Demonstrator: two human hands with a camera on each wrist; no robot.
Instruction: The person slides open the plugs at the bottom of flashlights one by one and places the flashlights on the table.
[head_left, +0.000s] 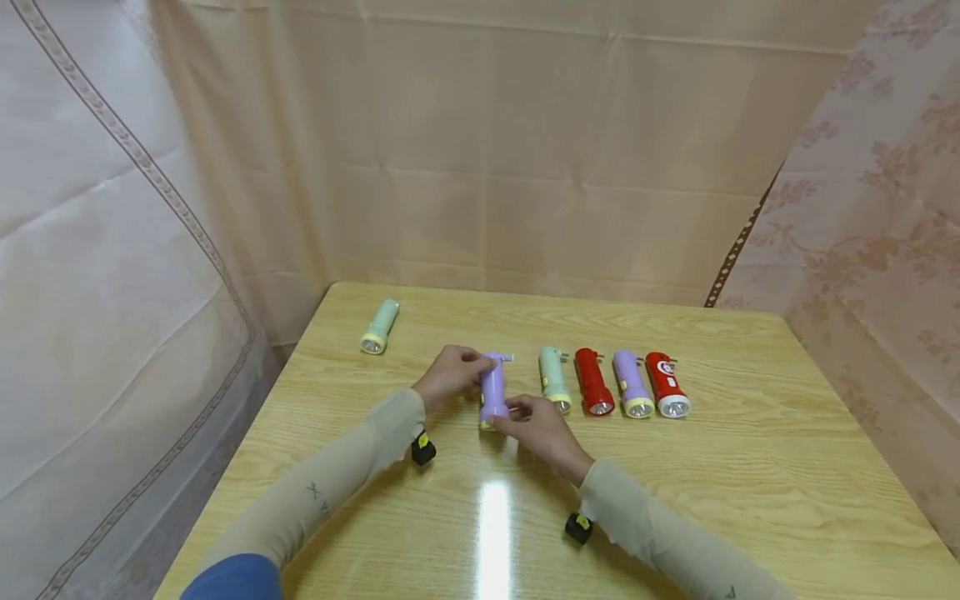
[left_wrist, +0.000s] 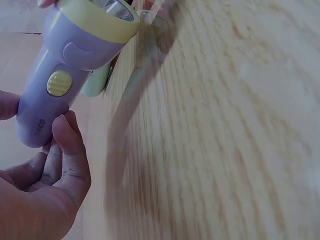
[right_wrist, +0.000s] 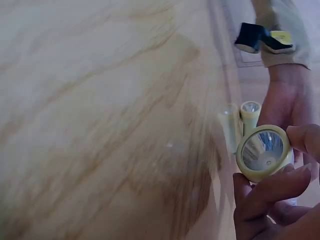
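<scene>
A purple flashlight (head_left: 492, 388) with a pale yellow head is held between both hands, near the middle of the table. My left hand (head_left: 452, 377) pinches its tail end, where a small pale tab sticks out to the right. At the head end, my right hand (head_left: 546, 430) grips with thumb and fingers. The left wrist view shows the ribbed yellow switch (left_wrist: 59, 83) on the flashlight's side, with the left thumb and fingertips at its tail. In the right wrist view, the yellow-rimmed lens (right_wrist: 264, 151) faces the camera between the right fingers.
Right of the hands lie a mint flashlight (head_left: 552, 375), a red flashlight (head_left: 592, 379), another purple flashlight (head_left: 632, 382) and a red-and-white flashlight (head_left: 666, 383), side by side. Another mint flashlight (head_left: 382, 323) lies at the table's far left. Cloth curtains (head_left: 525, 167) surround the wooden table (head_left: 750, 500).
</scene>
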